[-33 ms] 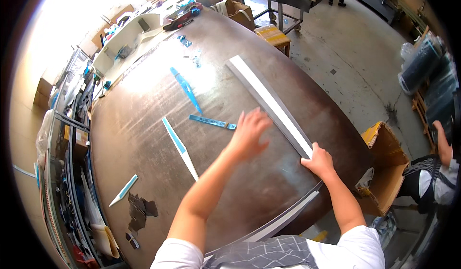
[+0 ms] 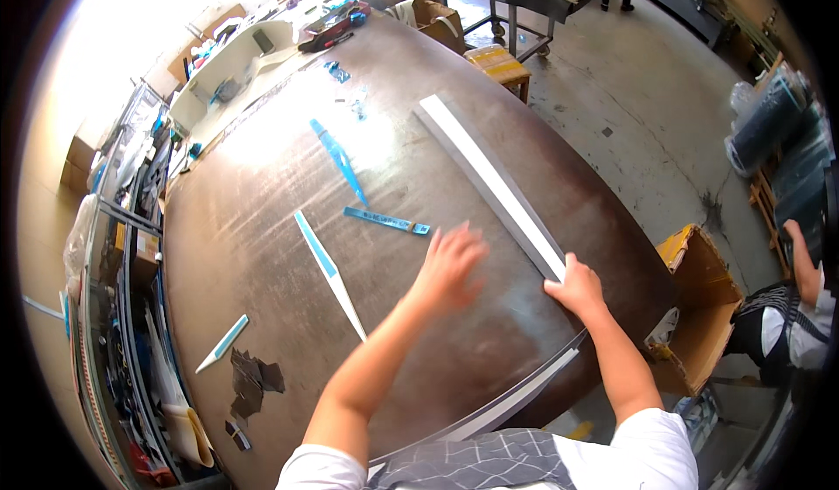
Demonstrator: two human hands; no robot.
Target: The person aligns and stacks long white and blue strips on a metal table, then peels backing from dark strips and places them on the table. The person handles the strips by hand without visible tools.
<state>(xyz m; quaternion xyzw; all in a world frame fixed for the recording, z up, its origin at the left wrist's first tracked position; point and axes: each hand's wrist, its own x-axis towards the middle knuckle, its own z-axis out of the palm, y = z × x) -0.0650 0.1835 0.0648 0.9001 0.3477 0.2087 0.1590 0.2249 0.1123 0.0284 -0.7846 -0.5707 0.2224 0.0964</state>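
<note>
A long pale grey strip (image 2: 489, 180) lies slantwise across a big dark brown metal table (image 2: 262, 228). My right hand (image 2: 577, 287) is shut on the strip's near end. My left hand (image 2: 450, 267) is blurred above the tabletop just left of the strip, with its fingers spread and nothing in it. A short blue strip (image 2: 386, 221) lies just beyond the left hand. A long blue-and-white strip (image 2: 330, 276) lies to that hand's left, and another blue strip (image 2: 336, 159) lies farther off.
A pale strip (image 2: 516, 398) runs along the table's near edge. Dark scraps (image 2: 253, 376) and a small blue-white strip (image 2: 223, 343) lie at the near left. A cardboard box (image 2: 699, 315) and another person (image 2: 786, 324) are at the right. Cluttered shelves (image 2: 131, 254) line the left side.
My left hand has drawn back slightly toward me and is now blurred. My right hand stays on the strip's end.
</note>
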